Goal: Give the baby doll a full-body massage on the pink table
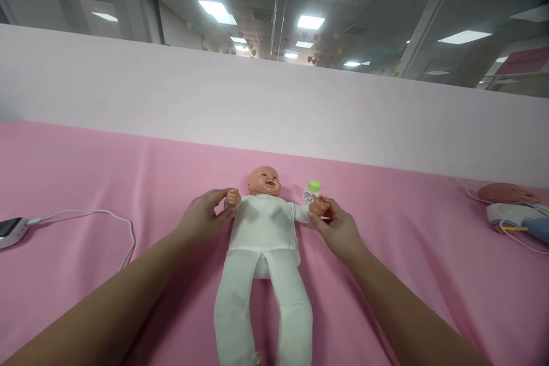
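**Both hands on the doll's wrists, doll flat on its back**

I see the doll [263,240] lying face up mid-bed, head toward the far edge by the white wall [274,108], legs toward me. It's fully dressed in a white top and trousers, both legs straight and slightly spread.

My left hand [203,214] is curled round the doll's right wrist, fingers pressed on the sleeve end, its little fist poking out above my thumb. My right hand [337,229] pinches the doll's left hand between thumb and fingertips. Both doll arms are held out sideways, low against the sheet [386,229].

Progress, as I judge it: the grasp on both arms is made, arms spread. Nothing else looks changed; clothes are on and closed, the doll hasn't been lifted. Whatever comes after the hold is all still left.

Around:
- Small bottle [311,190] with green cap, upright, just beyond my right fingertips, nearly touching the doll's hand. Closest thing to knock over if I swing that arm outward.
- Phone-like device [11,230] at the left edge, white cable [107,220] looping toward my left forearm. Near, not touching.
- Second doll [512,206] at the right edge with cables, well apart.

Nothing lies on the doll itself.
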